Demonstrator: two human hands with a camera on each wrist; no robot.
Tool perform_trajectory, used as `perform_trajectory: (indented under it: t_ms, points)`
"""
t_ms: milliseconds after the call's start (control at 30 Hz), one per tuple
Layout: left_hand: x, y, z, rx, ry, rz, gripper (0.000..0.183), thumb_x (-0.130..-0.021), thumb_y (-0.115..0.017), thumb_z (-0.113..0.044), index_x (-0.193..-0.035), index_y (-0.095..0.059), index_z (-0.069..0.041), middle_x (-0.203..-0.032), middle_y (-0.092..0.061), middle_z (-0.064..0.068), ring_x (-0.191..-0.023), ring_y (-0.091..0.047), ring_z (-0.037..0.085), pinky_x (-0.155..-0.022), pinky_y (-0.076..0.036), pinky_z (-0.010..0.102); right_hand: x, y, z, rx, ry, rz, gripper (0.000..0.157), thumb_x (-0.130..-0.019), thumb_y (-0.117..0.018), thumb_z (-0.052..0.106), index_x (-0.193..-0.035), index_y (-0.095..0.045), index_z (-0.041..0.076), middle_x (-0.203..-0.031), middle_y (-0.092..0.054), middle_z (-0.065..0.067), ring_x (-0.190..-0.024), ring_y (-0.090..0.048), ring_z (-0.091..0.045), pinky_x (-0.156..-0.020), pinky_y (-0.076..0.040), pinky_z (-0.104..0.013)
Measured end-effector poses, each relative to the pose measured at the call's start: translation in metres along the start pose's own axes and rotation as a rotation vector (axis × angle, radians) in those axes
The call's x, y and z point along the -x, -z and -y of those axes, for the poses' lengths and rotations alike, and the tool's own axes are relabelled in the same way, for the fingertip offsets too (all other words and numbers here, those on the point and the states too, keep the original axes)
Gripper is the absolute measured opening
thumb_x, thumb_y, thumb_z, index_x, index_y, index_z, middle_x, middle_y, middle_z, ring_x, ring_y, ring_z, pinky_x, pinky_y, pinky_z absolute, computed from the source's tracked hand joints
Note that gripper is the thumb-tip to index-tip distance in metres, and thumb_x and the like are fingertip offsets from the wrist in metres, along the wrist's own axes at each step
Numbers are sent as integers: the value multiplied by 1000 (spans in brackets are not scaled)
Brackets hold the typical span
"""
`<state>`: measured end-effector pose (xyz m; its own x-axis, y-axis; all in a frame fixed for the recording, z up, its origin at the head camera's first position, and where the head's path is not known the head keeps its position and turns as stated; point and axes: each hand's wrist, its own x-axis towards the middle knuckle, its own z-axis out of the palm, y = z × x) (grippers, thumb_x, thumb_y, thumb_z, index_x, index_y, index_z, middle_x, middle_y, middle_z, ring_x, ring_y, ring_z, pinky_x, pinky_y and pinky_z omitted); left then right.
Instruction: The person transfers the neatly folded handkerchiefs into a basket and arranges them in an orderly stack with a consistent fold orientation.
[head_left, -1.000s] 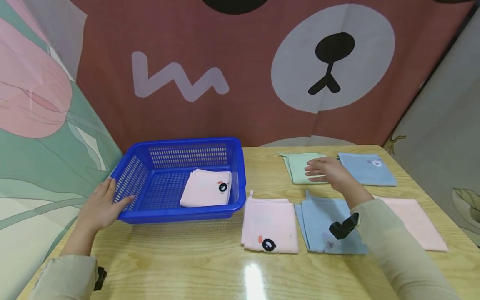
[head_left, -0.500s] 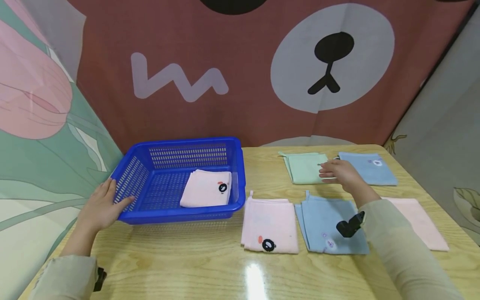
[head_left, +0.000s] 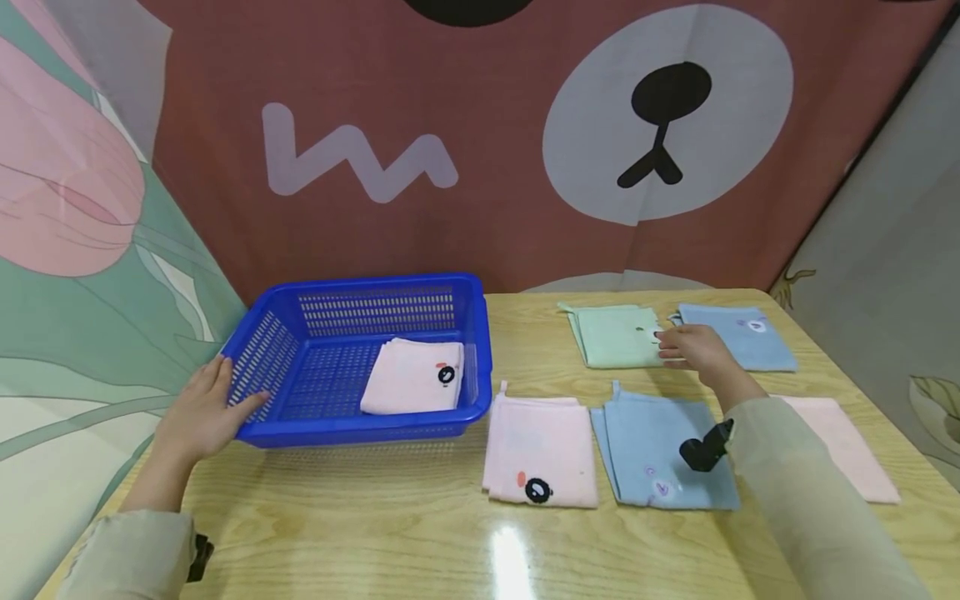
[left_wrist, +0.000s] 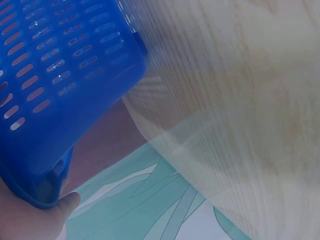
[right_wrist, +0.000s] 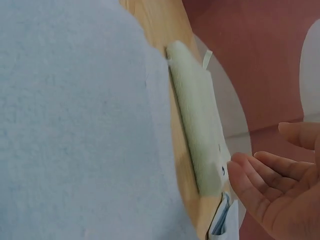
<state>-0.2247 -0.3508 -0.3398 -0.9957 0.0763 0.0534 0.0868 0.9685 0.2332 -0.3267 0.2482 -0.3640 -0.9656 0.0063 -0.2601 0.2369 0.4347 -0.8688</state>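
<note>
At the left of the head view my left hand (head_left: 197,410) grips the near left corner of a blue plastic basket (head_left: 360,429), thumb over the rim. In the left wrist view, part of that hand (left_wrist: 35,215) shows at the rim. A folded pink hand towel (head_left: 412,375) lies inside the basket, at its right. My right hand (head_left: 701,357) is over the right edge of a folded green hand towel (head_left: 615,333), fingers extended and pointing left. The right wrist view shows this hand (right_wrist: 280,185) holding nothing, with the green towel (right_wrist: 195,120) beyond its fingertips.
Behind the right hand lies a folded blue towel (head_left: 738,337). Nearer the front are a pink towel (head_left: 540,442), another blue towel (head_left: 660,433) and, partly behind the right sleeve, another pink towel (head_left: 840,442). A printed curtain (head_left: 487,225) hangs behind the wooden table (head_left: 360,517).
My right hand has shifted to the right across the green towel, uncovering more of its face print. The left hand and the basket have stayed in place.
</note>
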Motion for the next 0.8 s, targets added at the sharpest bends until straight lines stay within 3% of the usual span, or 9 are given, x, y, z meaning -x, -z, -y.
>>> perform_trajectory:
  t_ms: [167, 300, 500, 800]
  points:
    - [2, 0, 0, 0, -2, -2, 82, -89, -29, -48, -129, -3, 19, -132, -3, 39, -119, -1, 51, -93, -10, 61, -4, 1, -3, 29, -34, -36, 55, -93, -34, 23, -129, -19, -16, -126, -31, -33, -112, -38, -38, -89, -39, -39]
    - [3, 0, 1, 0, -2, -3, 82, -89, -30, -48, -129, -3, 19, -131, -3, 39, -119, -1, 52, -93, -10, 61, -8, -1, -6, 47, -68, -101, 53, -92, -38, 23, -128, -26, -14, -125, -34, -30, -108, -42, -35, -89, -38, -43]
    - [3, 1, 3, -3, 1, 3, 81, -90, -30, -47, -129, -3, 18, -132, -3, 39, -119, -1, 52, -92, -10, 61, -14, 0, -11, 77, -85, -97, 57, -91, -41, 24, -128, -24, -15, -130, -26, -31, -115, -32, -41, -92, -33, -46]
    - [0, 1, -1, -2, 2, 2, 81, -90, -29, -48, -130, -3, 18, -132, -3, 38, -120, -2, 51, -93, -9, 60, -25, 1, -19, 194, -99, -168, 47, -87, -45, 20, -118, -37, -15, -117, -36, -29, -96, -41, -33, -81, -40, -45]
